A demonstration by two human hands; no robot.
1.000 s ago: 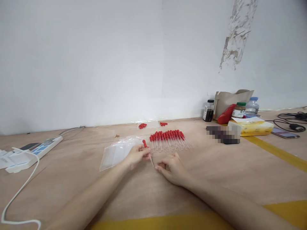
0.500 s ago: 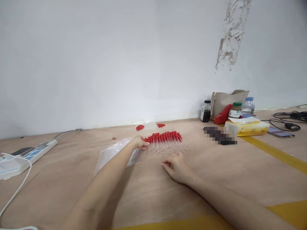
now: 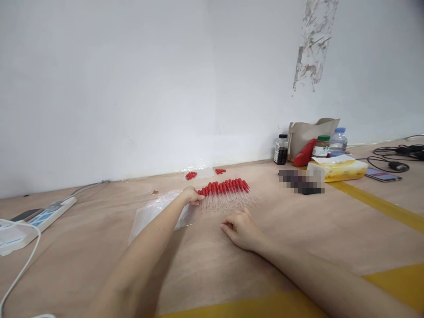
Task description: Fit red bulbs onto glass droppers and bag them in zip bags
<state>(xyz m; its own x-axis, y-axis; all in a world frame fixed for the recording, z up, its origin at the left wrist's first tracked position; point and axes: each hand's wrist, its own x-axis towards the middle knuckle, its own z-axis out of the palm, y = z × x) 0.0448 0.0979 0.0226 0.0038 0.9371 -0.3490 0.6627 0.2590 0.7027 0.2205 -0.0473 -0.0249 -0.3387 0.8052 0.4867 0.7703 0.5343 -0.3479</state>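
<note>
Several glass droppers (image 3: 225, 194) with red rubber bulbs lie side by side in a slanting row, their clear tips pointing toward me. At the row's left end my left hand (image 3: 192, 195) is closed, thumb and fingers pinching the outermost dropper by its red part. In front of the row my right hand (image 3: 241, 227) rests on the table with its fingers curled in; nothing shows in it. Two small heaps of loose red bulbs, the left heap (image 3: 191, 176) and the right heap (image 3: 220, 171), lie behind the row. Under my left forearm is a clear plastic bag (image 3: 149, 214).
A power strip (image 3: 38, 225) with a white cable lies on the left. Along the wall at right stand a dark bottle (image 3: 281, 151), a grey bag (image 3: 306, 132), a green-lidded jar (image 3: 321, 148) and a tissue pack (image 3: 344, 168). A phone (image 3: 382, 175) and black cables (image 3: 397, 152) lie further right.
The view has turned slightly, shifting the whole scene a little. Both hands keep about the same pose and place beside the row of droppers.
</note>
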